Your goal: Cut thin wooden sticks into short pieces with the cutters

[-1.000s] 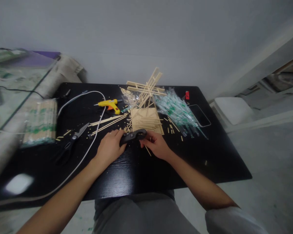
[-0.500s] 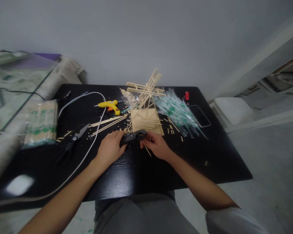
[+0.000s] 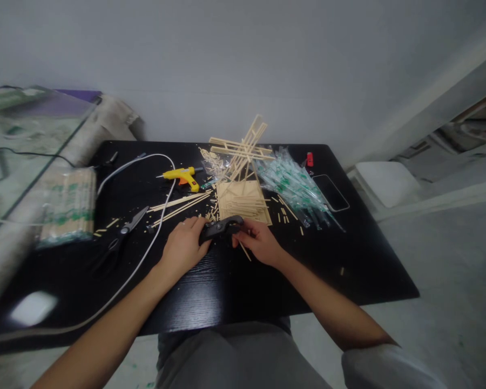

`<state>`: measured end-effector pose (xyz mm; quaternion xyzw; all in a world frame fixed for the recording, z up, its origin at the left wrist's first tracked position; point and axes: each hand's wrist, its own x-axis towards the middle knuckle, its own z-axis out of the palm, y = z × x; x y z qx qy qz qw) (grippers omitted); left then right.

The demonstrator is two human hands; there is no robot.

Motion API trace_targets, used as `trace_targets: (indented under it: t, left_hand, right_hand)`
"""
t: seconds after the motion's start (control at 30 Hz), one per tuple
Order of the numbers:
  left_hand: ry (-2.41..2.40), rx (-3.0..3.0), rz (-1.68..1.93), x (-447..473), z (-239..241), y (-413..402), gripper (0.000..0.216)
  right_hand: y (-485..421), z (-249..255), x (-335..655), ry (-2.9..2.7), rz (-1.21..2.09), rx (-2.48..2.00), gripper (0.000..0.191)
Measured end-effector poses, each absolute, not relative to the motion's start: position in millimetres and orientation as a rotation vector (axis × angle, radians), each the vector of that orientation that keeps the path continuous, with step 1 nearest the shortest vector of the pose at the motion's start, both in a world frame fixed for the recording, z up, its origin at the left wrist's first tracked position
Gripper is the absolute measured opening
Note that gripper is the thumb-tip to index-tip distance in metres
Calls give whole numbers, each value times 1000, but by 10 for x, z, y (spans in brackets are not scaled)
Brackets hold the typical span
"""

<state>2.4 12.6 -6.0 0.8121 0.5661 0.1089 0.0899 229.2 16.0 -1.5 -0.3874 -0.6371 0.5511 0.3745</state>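
– Grey wall point(image 3: 243, 65) at the far side, black table point(image 3: 336, 243) in front of it. Where to start?

– At the left: clear pack point(image 3: 67, 208) of pale sticks with green print. Just right of it, black-handled scissors point(image 3: 125, 229), blades pointing far and right. Next, white cable point(image 3: 162, 155) looping toward the far side, passing close by a yellow glue gun point(image 3: 182, 175), nozzle pointing left.

– And nearer the middle?

– Long loose sticks point(image 3: 181, 200) pointing toward the panel. On their near side, left hand point(image 3: 182, 241), closed around a dark plier-like tool point(image 3: 221, 227), head turned right.

– Beyond the tool?

– Pale square panel point(image 3: 247, 189), short sticks strewn over it, and a crossed stick frame point(image 3: 246, 147) rising toward the wall. Can't tell how joined.

– And the other side of the tool?

– Thin stick point(image 3: 245, 252) slanting out to the near side, pinched in the fingers of the right hand point(image 3: 263, 243). Can't tell whether inside the tool's jaws; too hidden.

– Farther right?

– Green-and-clear plastic packs point(image 3: 289, 181) in a heap, then a small red object point(image 3: 310, 159) at the far edge, a dark phone-like slab point(image 3: 330, 193), and, beyond the table, a white seat point(image 3: 386, 182).
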Motion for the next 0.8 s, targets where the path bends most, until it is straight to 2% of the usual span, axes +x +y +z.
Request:
trace_targets:
  t: [0.53,0.7,0.8]
  left_hand:
    - [1703,2350,248,19,-27,126,24]
    - [1642,2175,519,9,-33,139,17]
    - [1607,1905,757,-7,-27,161,32]
  right_hand:
    - [163,4,2289,-1623,1412,-1014,32]
    - [164,-62,2273,-1501,1500,-985,29]
    - [161,-109,2255,-1385,1602,-957,34]
